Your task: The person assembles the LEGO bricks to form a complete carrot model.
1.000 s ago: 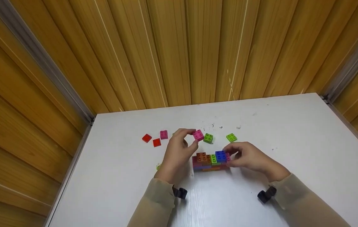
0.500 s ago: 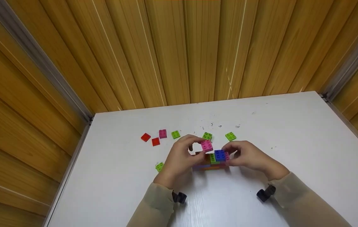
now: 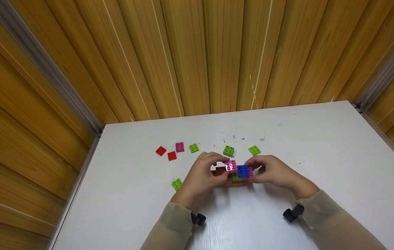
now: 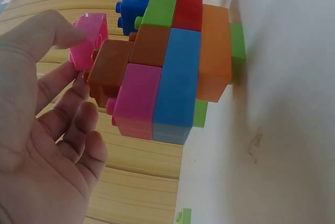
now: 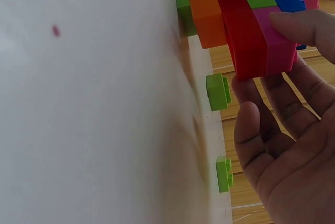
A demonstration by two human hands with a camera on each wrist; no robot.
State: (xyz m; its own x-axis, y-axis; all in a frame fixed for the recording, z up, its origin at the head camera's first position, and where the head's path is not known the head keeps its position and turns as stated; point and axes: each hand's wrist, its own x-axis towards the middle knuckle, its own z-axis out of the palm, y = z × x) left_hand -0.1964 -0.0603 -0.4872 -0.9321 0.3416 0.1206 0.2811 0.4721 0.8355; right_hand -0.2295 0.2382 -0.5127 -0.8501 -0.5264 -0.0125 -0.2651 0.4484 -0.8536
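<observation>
My left hand (image 3: 205, 175) pinches a pink building brick (image 3: 231, 166) between thumb and fingers, just above the block structure (image 4: 178, 77) and beside the blue brick (image 3: 243, 170) on its top. Stacked layers of orange, blue, red, brown, green and pink bricks make up the structure, with green pieces at its base. My right hand (image 3: 275, 173) grips its right end, the thumb on a pink brick (image 5: 280, 41) above a red one (image 5: 243, 35). In the head view my left hand hides much of the structure's left part.
Behind the hands lie a green brick (image 3: 228, 150) and a flat green brick (image 3: 254, 150). Farther left are two red tiles (image 3: 161, 150), a pink brick (image 3: 179, 147) and another green piece (image 3: 194, 148). One more green brick (image 3: 177, 184) lies by my left wrist. Wood-patterned panels (image 3: 197, 59) border the white table (image 3: 120, 208).
My left hand has carried the pink brick right and toward me, from behind the structure to over its top beside the blue brick. My right hand keeps its grip in place.
</observation>
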